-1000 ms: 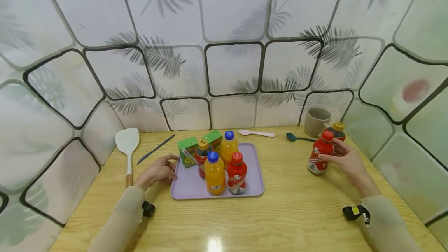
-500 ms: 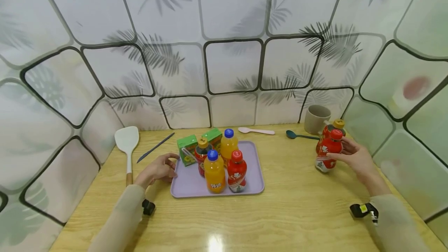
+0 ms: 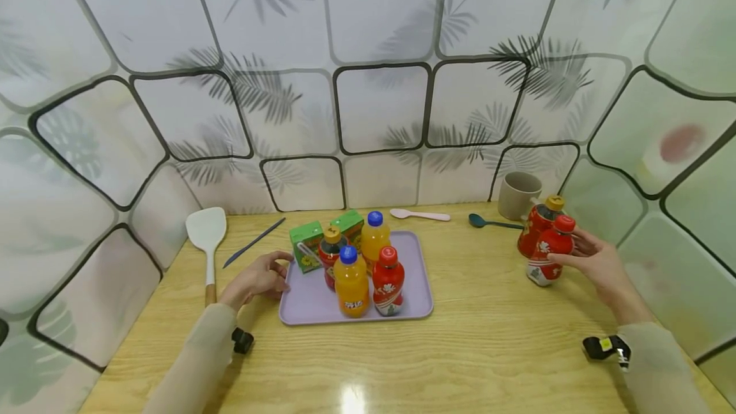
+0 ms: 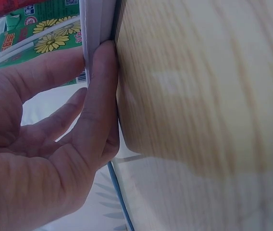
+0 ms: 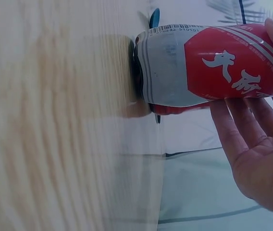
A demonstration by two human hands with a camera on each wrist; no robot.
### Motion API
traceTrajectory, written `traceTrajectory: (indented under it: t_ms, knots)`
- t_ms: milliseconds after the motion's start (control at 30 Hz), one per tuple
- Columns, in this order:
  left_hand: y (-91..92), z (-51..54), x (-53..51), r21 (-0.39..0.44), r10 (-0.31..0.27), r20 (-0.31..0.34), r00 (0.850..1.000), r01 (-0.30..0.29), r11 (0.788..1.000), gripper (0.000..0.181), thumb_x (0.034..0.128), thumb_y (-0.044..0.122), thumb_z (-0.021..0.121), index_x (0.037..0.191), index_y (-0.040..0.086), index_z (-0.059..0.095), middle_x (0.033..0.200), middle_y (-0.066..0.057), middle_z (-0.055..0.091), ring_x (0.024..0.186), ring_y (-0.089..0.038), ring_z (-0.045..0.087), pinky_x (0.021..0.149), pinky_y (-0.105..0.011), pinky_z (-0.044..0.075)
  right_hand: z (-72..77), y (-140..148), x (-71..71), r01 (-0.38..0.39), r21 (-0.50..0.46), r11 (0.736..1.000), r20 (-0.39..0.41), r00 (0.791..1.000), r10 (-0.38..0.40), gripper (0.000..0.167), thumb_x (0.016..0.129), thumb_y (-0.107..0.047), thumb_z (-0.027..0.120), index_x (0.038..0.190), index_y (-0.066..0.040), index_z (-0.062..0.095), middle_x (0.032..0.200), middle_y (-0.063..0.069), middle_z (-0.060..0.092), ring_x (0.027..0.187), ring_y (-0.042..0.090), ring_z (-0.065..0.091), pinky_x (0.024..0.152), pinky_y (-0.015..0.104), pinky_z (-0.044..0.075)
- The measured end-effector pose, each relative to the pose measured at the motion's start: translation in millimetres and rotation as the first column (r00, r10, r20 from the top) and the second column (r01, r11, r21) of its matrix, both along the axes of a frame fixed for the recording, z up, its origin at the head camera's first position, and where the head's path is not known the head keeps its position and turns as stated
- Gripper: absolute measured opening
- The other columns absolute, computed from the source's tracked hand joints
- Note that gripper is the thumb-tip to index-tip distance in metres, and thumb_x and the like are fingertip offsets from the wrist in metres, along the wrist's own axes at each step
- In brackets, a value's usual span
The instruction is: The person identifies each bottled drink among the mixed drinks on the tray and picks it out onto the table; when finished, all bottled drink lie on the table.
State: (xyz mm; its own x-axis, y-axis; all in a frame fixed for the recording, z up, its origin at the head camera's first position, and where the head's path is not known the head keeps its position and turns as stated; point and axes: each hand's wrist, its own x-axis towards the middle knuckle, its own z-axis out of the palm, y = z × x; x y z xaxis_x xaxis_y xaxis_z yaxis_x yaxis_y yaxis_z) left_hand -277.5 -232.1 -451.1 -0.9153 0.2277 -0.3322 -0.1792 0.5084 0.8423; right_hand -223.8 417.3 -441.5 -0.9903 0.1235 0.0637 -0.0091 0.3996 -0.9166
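Note:
At the table's right side my right hand [image 3: 595, 264] grips a red-capped drink bottle [image 3: 550, 253], thumb on one side and fingers on the other. The right wrist view shows the bottle [image 5: 213, 67] upright with its base at the tabletop; whether it touches is hard to tell. Just behind it stands a red bottle with a yellow cap [image 3: 536, 225], partly hidden. My left hand [image 3: 257, 281] pinches the left rim of a lilac tray [image 3: 305, 312] between thumb and finger. On the tray stand orange drink bottles [image 3: 352, 286], another red-capped bottle [image 3: 388, 283], a yellow-capped bottle [image 3: 331, 254] and green drink cartons [image 3: 306, 241].
A grey mug [image 3: 519, 195] and a dark teal spoon [image 3: 494, 222] are near the back right. A pink spoon [image 3: 420, 214] lies behind the tray. To the left lie a white spatula [image 3: 207, 229] and a blue pen-like stick [image 3: 253, 243]. Patterned walls enclose the table [image 3: 460, 350].
My right hand has carried the red-capped bottle a short way to the right, in front of the yellow-capped one. The left hand and the tray stay in place.

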Motion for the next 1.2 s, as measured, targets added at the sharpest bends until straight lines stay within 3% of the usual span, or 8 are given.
traceTrajectory:
  t_ms: [100, 233, 500, 733, 1033, 1200]
  knots:
    - [0.4, 0.1, -0.1, -0.002, 0.005, 0.003, 1.0, -0.005, 1.0, 0.068, 0.0769, -0.011, 0.065, 0.14, 0.0, 0.042, 0.101, -0.015, 0.048, 0.076, -0.019, 0.055, 0.066, -0.032, 0.059, -0.2, 2.8, 1.2, 0.001, 0.007, 1.0, -0.003, 1.0, -0.001, 0.079, 0.09, -0.019, 0.071, 0.155, -0.011, 0.028, 0.114, -0.033, 0.05, 0.096, -0.017, 0.047, 0.077, 0.004, 0.043]
    - [0.7, 0.5, 0.4, -0.003, 0.003, 0.003, 1.0, -0.003, 1.0, 0.068, 0.077, -0.011, 0.066, 0.14, 0.0, 0.042, 0.101, -0.015, 0.048, 0.076, -0.019, 0.055, 0.066, -0.033, 0.059, 0.2, 6.9, 4.3, -0.012, -0.028, 1.0, -0.026, 1.0, 0.011, 0.071, 0.089, -0.014, 0.071, 0.151, -0.018, 0.036, 0.106, -0.038, 0.05, 0.095, -0.017, 0.048, 0.075, 0.003, 0.042]
    - [0.2, 1.3, 0.4, 0.002, -0.006, -0.012, 1.0, 0.006, 1.0, 0.068, 0.0771, -0.011, 0.066, 0.14, -0.001, 0.042, 0.1, -0.015, 0.048, 0.076, -0.02, 0.055, 0.066, -0.034, 0.059, 2.4, 14.8, 6.6, -0.014, -0.089, 0.996, -0.045, 0.999, 0.01, 0.059, 0.088, -0.012, 0.072, 0.136, -0.033, 0.046, 0.107, -0.037, 0.053, 0.095, -0.016, 0.048, 0.075, 0.003, 0.041]
    - [0.5, 2.1, -1.0, -0.005, -0.001, 0.009, 1.0, 0.001, 1.0, 0.067, 0.0776, -0.011, 0.065, 0.14, -0.001, 0.042, 0.1, -0.015, 0.048, 0.078, -0.02, 0.054, 0.066, -0.032, 0.059, 0.5, 18.5, 6.8, 0.023, -0.042, 0.999, -0.027, 0.999, -0.025, 0.065, 0.087, -0.016, 0.074, 0.142, -0.031, 0.042, 0.108, -0.036, 0.05, 0.095, -0.016, 0.047, 0.075, 0.003, 0.041]
    - [0.9, 1.5, -1.4, -0.008, 0.021, 0.014, 1.0, -0.021, 1.0, 0.067, 0.0772, -0.011, 0.064, 0.139, 0.001, 0.044, 0.1, -0.014, 0.048, 0.078, -0.02, 0.055, 0.066, -0.031, 0.058, 0.5, 18.9, 5.1, 0.015, -0.223, 0.975, -0.07, 0.997, -0.031, 0.057, 0.085, -0.006, 0.074, 0.129, -0.033, 0.049, 0.104, -0.034, 0.058, 0.091, -0.016, 0.054, 0.073, 0.003, 0.044]
    - [1.1, 1.2, -2.0, -0.004, 0.019, 0.014, 1.0, -0.019, 1.0, 0.067, 0.0769, -0.012, 0.064, 0.139, 0.001, 0.044, 0.099, -0.014, 0.048, 0.078, -0.02, 0.054, 0.066, -0.031, 0.058, -1.0, 18.1, 3.9, 0.022, -0.238, 0.971, -0.081, 0.996, -0.043, 0.058, 0.085, -0.006, 0.074, 0.13, -0.032, 0.05, 0.105, -0.033, 0.058, 0.092, -0.015, 0.054, 0.072, 0.003, 0.046]
